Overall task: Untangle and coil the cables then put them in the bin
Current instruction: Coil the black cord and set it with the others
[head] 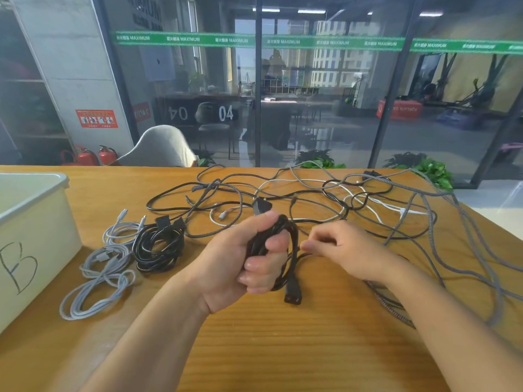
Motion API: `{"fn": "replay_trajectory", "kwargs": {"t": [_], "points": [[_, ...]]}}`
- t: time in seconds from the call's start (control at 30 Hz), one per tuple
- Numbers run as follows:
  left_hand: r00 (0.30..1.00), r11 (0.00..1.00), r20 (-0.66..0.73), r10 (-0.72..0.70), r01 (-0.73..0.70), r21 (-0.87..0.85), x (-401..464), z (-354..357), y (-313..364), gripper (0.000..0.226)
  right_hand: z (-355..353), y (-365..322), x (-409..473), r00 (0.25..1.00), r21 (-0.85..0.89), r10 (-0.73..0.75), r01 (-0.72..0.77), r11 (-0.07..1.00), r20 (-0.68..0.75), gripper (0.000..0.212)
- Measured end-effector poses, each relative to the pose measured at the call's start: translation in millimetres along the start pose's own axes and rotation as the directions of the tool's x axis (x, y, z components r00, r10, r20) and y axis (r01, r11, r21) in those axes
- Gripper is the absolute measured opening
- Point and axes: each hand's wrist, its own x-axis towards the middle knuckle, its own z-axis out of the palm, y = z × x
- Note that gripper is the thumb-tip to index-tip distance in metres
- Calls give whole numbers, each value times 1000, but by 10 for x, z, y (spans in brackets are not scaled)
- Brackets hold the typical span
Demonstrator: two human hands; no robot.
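Left hand (243, 256) grips a black power cable bundle (278, 244), fingers curled round the loops, thumb on top. A black connector end (293, 295) hangs from the bundle just below the left hand, close to the wooden surface (283, 349). Right hand (348, 250) sits just right of the bundle, fingertips pinching a black strand that leads off it. Hands are near each other, not touching.

Beyond both hands: tangled cables (339, 199) spread over the surface, black, white and grey braided mixed; grey braided ones run on past the right hand and under the right forearm. Left of the left hand: a coiled black cable (158, 247) on the surface, and further left loosely coiled grey cables (104, 273). Far left of those, a white bin (31, 222) marked with a letter B, no cables visible in it.
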Motion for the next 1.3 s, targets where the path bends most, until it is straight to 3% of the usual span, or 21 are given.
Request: {"fn": "replay_trajectory", "kwargs": {"t": [0.1, 0.23, 0.33, 0.4, 0.57, 0.8, 0.97, 1.07, 1.3], "points": [[995, 981, -44, -88, 94, 169, 31, 67, -52, 41, -119, 28, -12, 983, -81, 3, -18, 997, -185, 42], [985, 928, -164, -49, 106, 357, 113, 154, -123, 43, -119, -77, -41, 893, -249, -103, -11, 968, -439, 44], [975, 892, -220, -17, 115, 438, 133, 163, -154, 44, -62, -270, -92, 829, -234, -196, 81, 969, -524, 38], [958, 887, -287, 3, 130, 444, 139, 137, -176, 44, 8, -400, -122, 833, -169, -197, 126, 977, -516, 39], [915, 922, -393, 87, 76, 380, 149, 40, -201, 45, 148, -570, -188, 932, -39, -125, 118, 992, -340, 41], [862, 940, -462, 209, -47, 338, 143, 15, -204, 63, 244, -677, -217, 1000, 353, -8, 7, 935, -1, 39], [809, 932, -529, 257, -62, 358, 160, 0, -219, 63, 205, -735, -263, 976, 566, -33, -98, 819, 216, 34], [769, 956, -579, 270, -144, 254, 162, -56, -176, 52, 263, -803, -304, 917, 582, -68, -190, 790, 392, 36], [850, 965, -459, 259, -208, 159, 117, 19, -107, 48, 359, -842, -296, 866, 556, -67, -257, 791, 496, 43]]}}
